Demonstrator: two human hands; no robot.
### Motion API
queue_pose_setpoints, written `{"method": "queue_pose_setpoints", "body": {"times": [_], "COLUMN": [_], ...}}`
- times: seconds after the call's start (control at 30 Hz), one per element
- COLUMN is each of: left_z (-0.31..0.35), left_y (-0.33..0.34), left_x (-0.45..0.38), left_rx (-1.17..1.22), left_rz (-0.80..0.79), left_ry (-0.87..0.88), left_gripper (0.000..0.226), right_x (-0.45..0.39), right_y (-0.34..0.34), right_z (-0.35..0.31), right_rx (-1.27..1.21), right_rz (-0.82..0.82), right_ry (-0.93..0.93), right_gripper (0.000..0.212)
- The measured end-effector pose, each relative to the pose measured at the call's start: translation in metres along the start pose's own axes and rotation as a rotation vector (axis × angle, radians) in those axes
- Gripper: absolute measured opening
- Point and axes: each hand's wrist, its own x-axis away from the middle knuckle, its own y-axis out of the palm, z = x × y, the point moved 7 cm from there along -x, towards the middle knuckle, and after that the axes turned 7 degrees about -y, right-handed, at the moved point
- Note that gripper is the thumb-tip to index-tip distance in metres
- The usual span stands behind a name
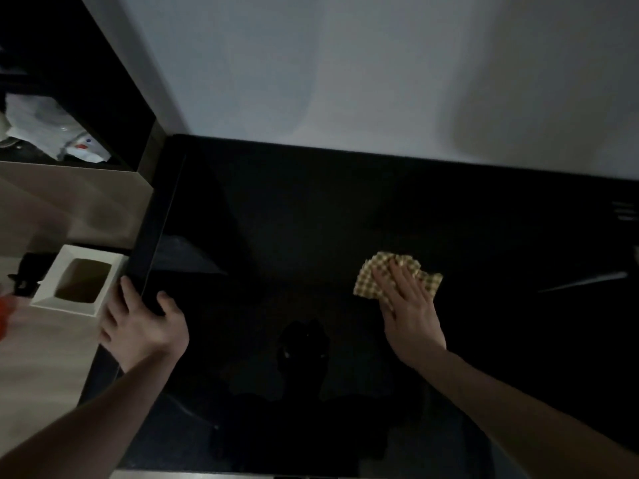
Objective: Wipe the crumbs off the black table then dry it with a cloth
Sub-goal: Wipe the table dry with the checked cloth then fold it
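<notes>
A glossy black table (311, 219) fills the middle of the dim head view and meets a white wall at the back. My right hand (406, 304) lies flat with straight fingers on a yellow checked cloth (371, 274), pressing it onto the table right of centre. My left hand (138, 323) holds the table's left edge, thumb on top and fingers curled over the side. No crumbs can be made out on the dark surface.
A white square bin (45, 292) with an open top stands on the light floor just left of the table. A dark shelf unit (103, 81) with white bags (45, 129) rises at the back left. Something orange (5, 312) shows at the far left edge.
</notes>
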Motion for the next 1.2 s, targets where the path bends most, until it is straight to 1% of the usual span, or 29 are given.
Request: {"method": "queue_pose_setpoints", "body": {"times": [0.13,0.27,0.37,0.43,0.47,0.5,0.53,0.57,0.67,0.7,0.77,0.8,0.87,0.93,1.0,1.03,1.13,1.2], "left_z": [0.0,0.0,0.001,0.001,0.004,0.007,0.013,0.023,0.069,0.085,0.115,0.13,0.159,0.183,0.196,0.2,0.204,0.204], "left_y": [-0.001,-0.002,-0.002,-0.002,-0.004,-0.005,-0.006,-0.009,-0.016,-0.013,-0.001,0.007,0.024,0.042,0.058,0.066,0.077,0.079], "left_x": [0.002,0.002,0.004,0.006,0.008,0.009,0.011,0.018,0.058,0.077,0.116,0.136,0.173,0.202,0.22,0.227,0.234,0.234], "left_rx": [0.011,0.012,0.018,0.017,0.024,0.034,0.047,0.066,0.125,0.134,0.128,0.109,0.052,0.024,0.015,0.003,-0.042,-0.052], "left_rz": [-0.006,-0.021,-0.03,-0.051,-0.057,-0.063,-0.069,-0.069,-0.058,-0.081,-0.156,-0.189,-0.252,-0.303,-0.331,-0.321,-0.227,-0.193], "left_ry": [-0.001,0.013,0.018,0.031,0.049,0.075,0.114,0.175,0.393,0.446,0.519,0.553,0.599,0.579,0.512,0.49,0.466,0.457], "left_gripper": [0.071,0.071,0.073,0.071,0.068,0.064,0.061,0.06,0.055,0.052,0.056,0.059,0.06,0.059,0.064,0.066,0.07,0.07], "right_x": [0.085,0.154,0.175,0.176,0.175,0.17,0.163,0.153,0.113,0.097,0.059,0.039,0.002,-0.032,-0.061,-0.075,-0.113,-0.135], "right_y": [0.022,0.033,0.027,0.018,0.012,0.006,-0.003,-0.014,-0.053,-0.065,-0.093,-0.107,-0.127,-0.141,-0.145,-0.144,-0.136,-0.12], "right_z": [-0.03,-0.064,-0.087,-0.097,-0.098,-0.097,-0.094,-0.089,-0.05,-0.033,-0.001,0.013,0.04,0.068,0.091,0.102,0.123,0.131], "right_rx": [-0.045,-0.148,-0.267,-0.388,-0.451,-0.486,-0.51,-0.548,-0.665,-0.669,-0.591,-0.546,-0.471,-0.395,-0.33,-0.298,-0.185,-0.123], "right_rz": [-0.078,-0.129,-0.121,-0.187,-0.238,-0.274,-0.278,-0.237,0.01,0.099,0.221,0.259,0.32,0.374,0.371,0.349,0.256,0.197], "right_ry": [-0.048,-0.116,-0.185,-0.152,-0.123,-0.079,-0.025,0.02,0.156,0.202,0.27,0.277,0.262,0.211,0.158,0.145,0.126,0.071], "right_gripper": [0.066,0.055,0.049,0.046,0.048,0.053,0.057,0.057,0.039,0.032,0.026,0.026,0.031,0.036,0.042,0.045,0.049,0.049]}}
